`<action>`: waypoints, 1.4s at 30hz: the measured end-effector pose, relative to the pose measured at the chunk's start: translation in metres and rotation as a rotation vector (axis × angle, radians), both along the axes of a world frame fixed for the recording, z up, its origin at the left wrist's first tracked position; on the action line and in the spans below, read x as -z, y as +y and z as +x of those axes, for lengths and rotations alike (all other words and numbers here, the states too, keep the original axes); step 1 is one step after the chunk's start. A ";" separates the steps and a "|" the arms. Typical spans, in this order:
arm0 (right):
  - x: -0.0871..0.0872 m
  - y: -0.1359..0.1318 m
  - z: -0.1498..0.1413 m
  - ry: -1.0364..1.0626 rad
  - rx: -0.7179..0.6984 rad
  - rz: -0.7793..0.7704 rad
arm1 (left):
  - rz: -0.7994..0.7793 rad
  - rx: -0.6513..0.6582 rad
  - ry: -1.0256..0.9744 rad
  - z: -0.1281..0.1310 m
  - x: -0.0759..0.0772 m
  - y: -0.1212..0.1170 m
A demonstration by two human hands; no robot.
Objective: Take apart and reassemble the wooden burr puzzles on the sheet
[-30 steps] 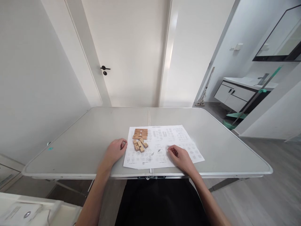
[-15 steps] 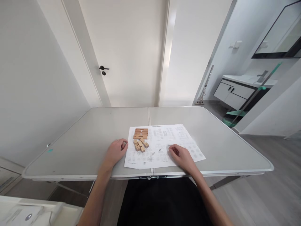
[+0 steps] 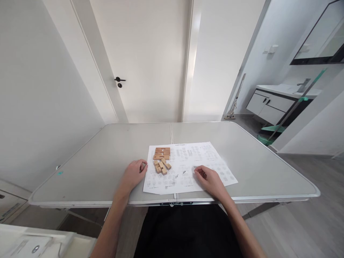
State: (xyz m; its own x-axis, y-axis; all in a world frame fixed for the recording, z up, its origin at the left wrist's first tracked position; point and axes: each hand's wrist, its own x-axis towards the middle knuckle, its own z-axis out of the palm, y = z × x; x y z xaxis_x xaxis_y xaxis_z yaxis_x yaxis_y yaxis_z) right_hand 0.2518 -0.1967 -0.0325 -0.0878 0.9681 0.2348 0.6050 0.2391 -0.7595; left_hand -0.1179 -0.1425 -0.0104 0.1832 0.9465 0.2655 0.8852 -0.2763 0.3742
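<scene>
A white printed sheet [image 3: 185, 159] with rows of small grey drawings lies on the table. On its left part several small light-wood blocks [image 3: 161, 166] sit in a loose cluster. Just behind them are several flat brown wooden pieces with slots [image 3: 162, 153], lying close together. My left hand [image 3: 135, 172] rests at the sheet's left edge, beside the blocks, its fingers curled in with nothing visible in them. My right hand [image 3: 209, 178] rests on the right half of the sheet, fingers curled and thumb drawn to them, holding nothing that I can see.
The grey folding table [image 3: 255, 161] has a centre seam and a pale metal rim. Beyond it stands a white door [image 3: 150, 53] with a black handle. At the right are a washbasin cabinet [image 3: 271, 104], a mop and a green broom. A white surface is at lower left.
The whole view has shifted slightly, so the table and the things on it appear a little further right. Hands, blocks and sheet keep their places relative to each other.
</scene>
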 end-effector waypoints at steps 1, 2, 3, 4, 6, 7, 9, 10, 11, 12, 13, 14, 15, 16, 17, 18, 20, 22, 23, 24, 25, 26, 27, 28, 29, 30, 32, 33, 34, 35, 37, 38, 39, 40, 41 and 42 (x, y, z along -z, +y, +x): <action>0.000 0.000 0.000 0.001 0.002 -0.002 | -0.001 0.000 0.000 0.000 0.000 0.000; 0.000 0.000 0.000 0.002 0.004 -0.003 | -0.001 0.000 0.000 0.000 -0.001 0.000; 0.000 0.000 -0.001 0.004 0.004 -0.003 | 0.002 0.001 0.000 0.000 -0.001 0.000; 0.001 0.000 -0.001 0.008 0.003 -0.003 | 0.005 0.002 -0.001 0.000 -0.002 -0.001; 0.000 0.000 -0.001 0.016 0.002 0.000 | 0.011 0.005 -0.003 0.000 -0.003 -0.001; 0.000 0.000 -0.001 0.018 0.003 0.002 | 0.012 0.006 -0.005 0.000 -0.004 -0.002; -0.001 -0.001 -0.002 0.018 0.004 0.006 | 0.013 0.006 -0.005 0.000 -0.005 -0.002; -0.001 -0.001 -0.002 0.017 0.004 0.006 | 0.014 0.005 -0.005 0.000 -0.005 -0.002; -0.002 -0.001 -0.002 0.016 0.004 0.005 | 0.016 0.005 -0.005 0.000 -0.005 -0.002; -0.003 -0.002 -0.002 0.015 0.003 0.004 | 0.016 0.004 -0.004 0.000 -0.004 -0.002; -0.003 -0.002 -0.002 0.016 0.003 0.003 | 0.015 0.003 -0.004 0.000 -0.004 -0.002; -0.003 -0.002 -0.002 0.017 0.002 0.002 | 0.014 0.003 -0.004 -0.001 -0.004 -0.001; -0.003 -0.002 -0.002 0.018 0.001 0.002 | 0.012 0.003 -0.004 -0.001 -0.004 -0.001; -0.002 -0.001 -0.002 0.018 -0.001 0.003 | 0.010 0.003 -0.004 -0.001 -0.004 -0.001; -0.002 -0.001 -0.002 0.018 -0.003 0.004 | 0.010 0.004 -0.005 -0.001 -0.004 -0.001; -0.002 -0.001 -0.002 0.018 -0.003 0.006 | 0.010 0.004 -0.006 -0.001 -0.004 -0.001; -0.002 -0.001 -0.003 0.017 -0.003 0.006 | 0.009 0.004 -0.009 -0.001 -0.005 -0.001; -0.002 -0.001 -0.003 0.020 -0.006 0.002 | 0.007 -0.002 -0.011 0.000 -0.006 -0.002; -0.002 -0.001 -0.003 0.021 -0.006 -0.001 | 0.006 -0.006 -0.010 0.000 -0.006 -0.002; -0.003 -0.001 -0.004 0.023 -0.006 -0.003 | 0.007 -0.008 -0.009 0.000 -0.006 -0.003; -0.003 -0.001 -0.004 0.023 -0.005 -0.004 | 0.009 -0.007 -0.008 0.000 -0.006 -0.003; -0.003 -0.001 -0.004 0.024 -0.004 -0.004 | 0.012 -0.004 -0.008 0.000 -0.006 -0.003; -0.003 -0.002 -0.005 0.024 -0.003 -0.003 | 0.015 0.001 -0.008 0.000 -0.005 -0.003; -0.003 -0.002 -0.005 0.025 -0.003 -0.001 | 0.018 0.003 -0.007 0.000 -0.005 -0.003; -0.003 -0.002 -0.005 0.026 -0.005 0.000 | 0.020 0.001 -0.005 -0.001 -0.004 -0.003; -0.003 -0.002 -0.005 0.028 -0.006 0.003 | 0.023 -0.006 0.000 0.000 -0.003 -0.003; -0.003 -0.002 -0.004 0.026 -0.005 0.003 | 0.040 -0.017 0.012 0.000 -0.001 0.000; -0.003 -0.002 -0.004 0.024 -0.005 0.000 | 0.056 -0.020 0.018 0.001 -0.001 0.003; -0.004 -0.003 -0.004 0.022 -0.006 -0.003 | 0.079 -0.015 0.023 0.002 -0.002 0.007; -0.004 -0.003 -0.003 0.020 -0.007 -0.007 | 0.105 -0.011 0.027 0.004 -0.004 0.011; -0.005 -0.002 -0.003 0.021 -0.011 -0.014 | 0.155 0.008 0.046 0.008 -0.009 0.024; -0.005 -0.002 -0.003 0.023 -0.013 -0.015 | 0.167 0.042 0.052 0.010 -0.013 0.031; -0.005 -0.002 -0.003 0.026 -0.014 -0.016 | 0.169 0.088 0.051 0.013 -0.016 0.038; -0.005 -0.002 -0.003 0.028 -0.014 -0.016 | 0.157 0.136 0.053 0.015 -0.020 0.046; -0.005 -0.002 -0.003 0.030 -0.014 -0.016 | 0.137 0.176 0.054 0.018 -0.023 0.054; -0.005 -0.002 -0.004 0.032 -0.014 -0.015 | 0.113 0.213 0.049 0.020 -0.024 0.061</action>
State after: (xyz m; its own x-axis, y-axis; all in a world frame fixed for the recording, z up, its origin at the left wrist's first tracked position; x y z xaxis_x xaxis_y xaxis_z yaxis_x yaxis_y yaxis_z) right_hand 0.2482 -0.1990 -0.0274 -0.0945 0.9703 0.2229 0.5772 0.2358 -0.7818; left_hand -0.0982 -0.0815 0.0139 0.3911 0.8497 0.3537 0.8187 -0.4968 0.2881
